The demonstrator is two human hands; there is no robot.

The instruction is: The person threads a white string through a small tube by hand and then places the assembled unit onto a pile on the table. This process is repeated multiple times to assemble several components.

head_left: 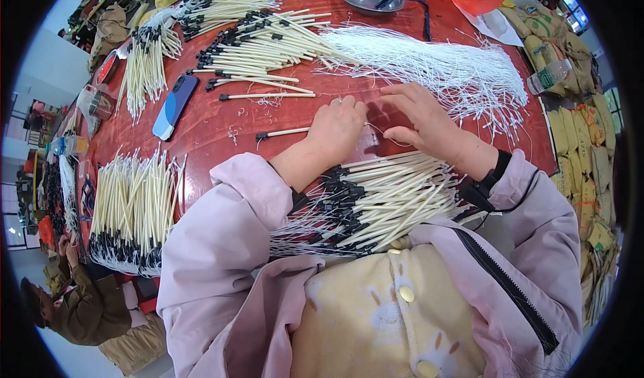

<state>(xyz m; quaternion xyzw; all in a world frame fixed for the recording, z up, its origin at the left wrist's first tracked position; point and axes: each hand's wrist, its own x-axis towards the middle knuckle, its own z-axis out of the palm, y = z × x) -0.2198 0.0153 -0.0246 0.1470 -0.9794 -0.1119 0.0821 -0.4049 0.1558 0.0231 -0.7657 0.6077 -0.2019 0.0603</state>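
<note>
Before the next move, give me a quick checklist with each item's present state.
1. Left hand over the single cream stick: ok.
2. Black end piece of that stick uncovered: ok, it sticks out on the left.
3. Grip at the stick's other end: cannot tell, the left hand hides it.
4. Right hand open, thumb and fingers apart: ok.
5. White strings beyond the right hand gathered neatly: not ok, their near ends fan out loosely.
6. Phone apart from both hands: ok, it lies off to the left.
</note>
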